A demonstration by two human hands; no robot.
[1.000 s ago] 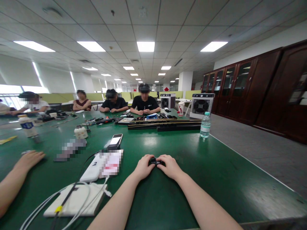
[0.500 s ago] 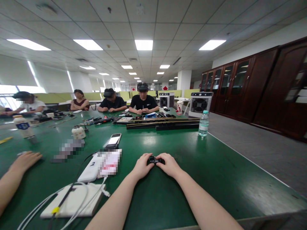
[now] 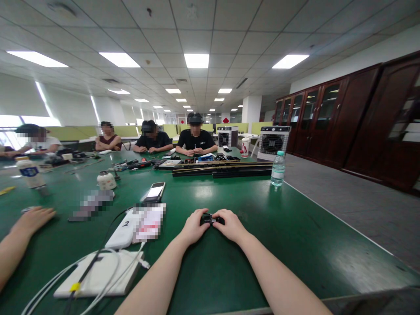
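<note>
A small black object [image 3: 210,220], with a lighter marking or fitting on it, sits between my hands on the green table [image 3: 226,267]. Its kind is too small to make out. My left hand [image 3: 196,224] grips its left end, thumb in front and fingers behind. At its right end my right hand [image 3: 229,222] closes round it in the same way. Both thumbs point toward each other along the near side. The fingers cover much of the object.
To the left lie a white box [image 3: 95,275] with cables, a white power bank [image 3: 120,229] and a phone [image 3: 155,191]. A co-worker's hand [image 3: 36,218] rests at far left. Black rails [image 3: 243,170] and a water bottle [image 3: 278,169] stand farther back; several people sit beyond.
The view has shifted very slightly. Both hands keep their hold on the black object in nearly the same place.
</note>
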